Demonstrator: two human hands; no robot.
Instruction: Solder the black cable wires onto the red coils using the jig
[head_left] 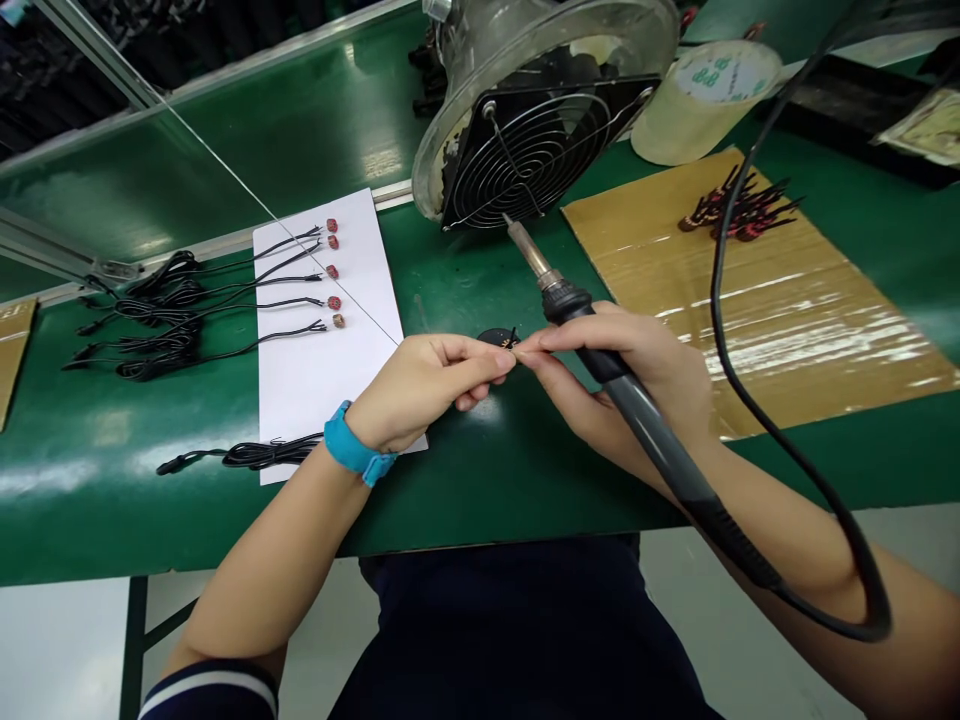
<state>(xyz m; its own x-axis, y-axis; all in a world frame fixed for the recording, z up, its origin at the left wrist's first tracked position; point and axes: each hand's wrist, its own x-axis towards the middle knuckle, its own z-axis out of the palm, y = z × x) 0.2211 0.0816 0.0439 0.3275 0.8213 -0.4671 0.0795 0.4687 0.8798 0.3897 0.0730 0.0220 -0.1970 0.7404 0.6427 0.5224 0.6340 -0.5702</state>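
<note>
My left hand (442, 380), with a blue wrist strap (358, 445), pinches thin wires (510, 343) between thumb and forefinger. My right hand (637, 370) meets it, its thumb and forefinger closed at the same wire ends. A soldering iron (637, 410) lies through the right hand, gripped there with its metal tip pointing up and away toward the fan. Just behind the fingertips a small dark round piece (493, 336) rests on the green bench. A black coiled cable (262, 453) runs behind my left wrist; its far end is hidden.
White paper (330, 370) carries several black cable ends beside small red round parts (333, 272). A fan with a wire guard (532, 150) stands behind the iron tip. Brown cardboard (787, 320) holds a pile of red-and-black parts (739, 205). The iron's cord (716, 290) loops at right, near a tape roll (705, 100).
</note>
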